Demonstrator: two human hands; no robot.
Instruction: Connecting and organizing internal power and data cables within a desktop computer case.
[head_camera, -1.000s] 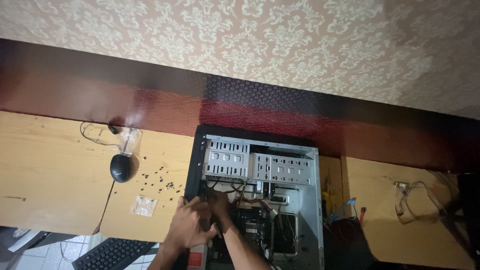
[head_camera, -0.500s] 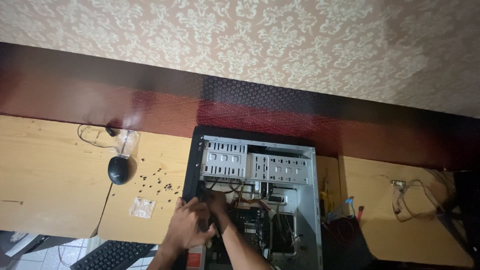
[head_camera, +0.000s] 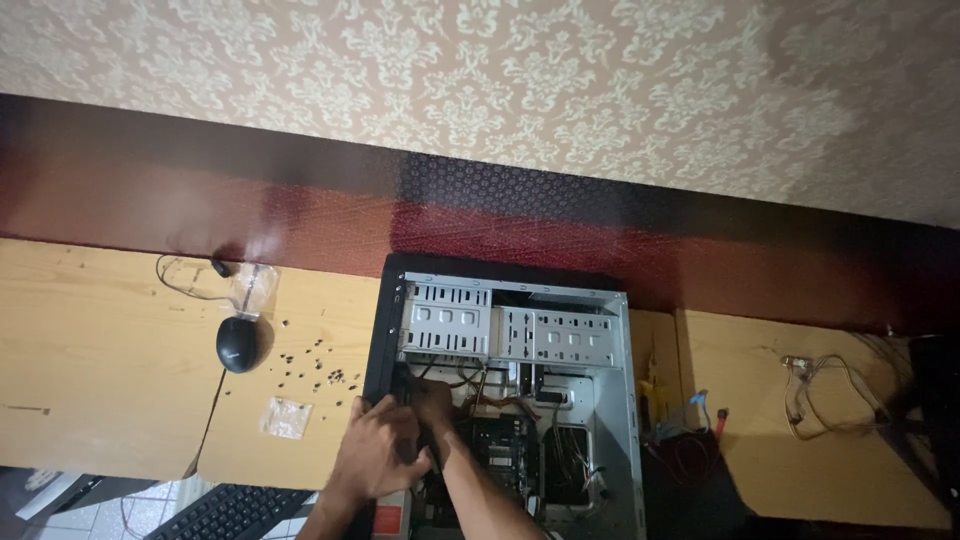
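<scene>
Low in the frame's centre, an open computer case (head_camera: 505, 400) lies on its side on a wooden desk (head_camera: 110, 380). Both hands work inside its lower left part, close together. Left hand (head_camera: 380, 455) rests on the case's black edge, fingers curled; what it grips, I cannot tell. Right hand (head_camera: 432, 405) reaches among the cables (head_camera: 480, 385), its fingers hidden, so its hold is unclear. At left lie a black mouse (head_camera: 238, 345), scattered screws (head_camera: 315, 365) and a small clear bag (head_camera: 287, 417); a keyboard (head_camera: 235, 512) sits at bottom left.

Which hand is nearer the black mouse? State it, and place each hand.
Left. The left hand rests at the open computer case's left edge, right of the black mouse. The right hand reaches farther inside the case.
</scene>
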